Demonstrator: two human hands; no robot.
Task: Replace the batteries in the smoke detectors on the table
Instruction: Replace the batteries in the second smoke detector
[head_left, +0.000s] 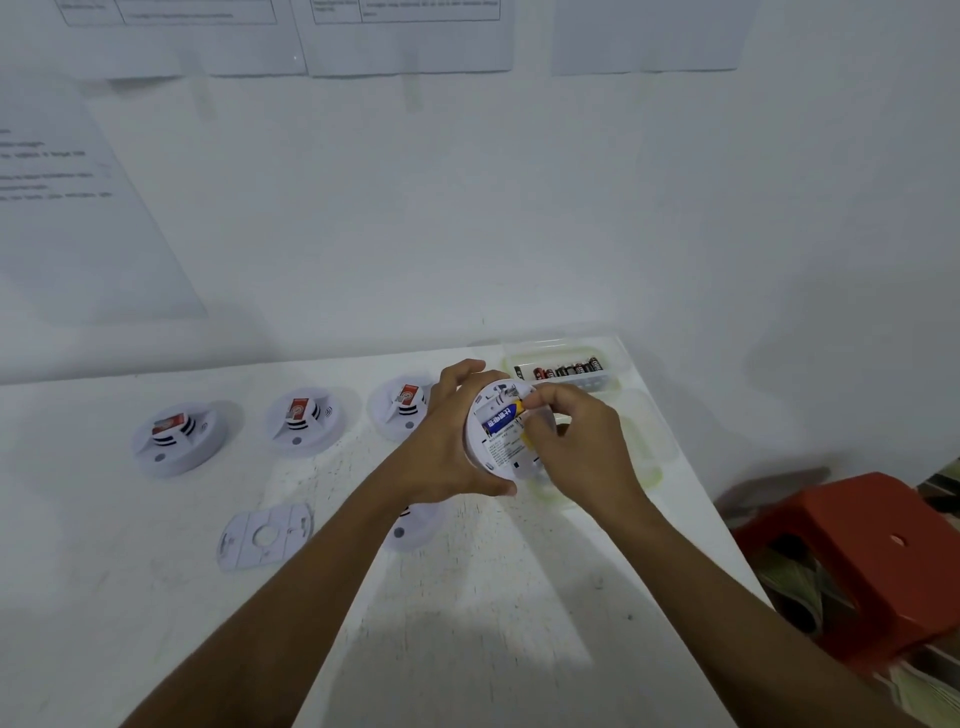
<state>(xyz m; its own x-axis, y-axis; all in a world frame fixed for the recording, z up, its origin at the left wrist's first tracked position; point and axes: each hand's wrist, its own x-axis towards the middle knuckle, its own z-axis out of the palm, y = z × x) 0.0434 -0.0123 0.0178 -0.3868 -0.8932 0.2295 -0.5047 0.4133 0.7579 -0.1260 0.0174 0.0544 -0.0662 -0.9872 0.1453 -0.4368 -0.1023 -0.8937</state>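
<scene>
Pinching the battery (501, 418) at its yellow end, the right hand (576, 436) had thumb and fingertips closed narrowly on it. Battery: blue body, lying in the compartment on the back of the held detector (498, 457). Long axis ran lower-left to upper-right in the view, yellow end pointing upper-right toward the pinching fingers. Whether it was fully seated could not be told.

The left hand (441, 441) gripped the held detector by its rim, fingers curled over the far edge and thumb under the near edge. Its back faced the camera, tilted, and it was raised above the table (467, 597).

Beyond the hands, a clear tray (613, 358) at the table's far right corner held a row of dark batteries. To the left, three units stood in a line, face up: left detector (179, 436), middle detector (304, 421), right detector (400, 408), each with a red-and-white item on top. A fifth detector (415, 527) sat partly hidden under the left forearm. A flat mounting plate (265, 535) lay nearer, apart from the rest. A red stool (872, 556) stood off the table's right side.
</scene>
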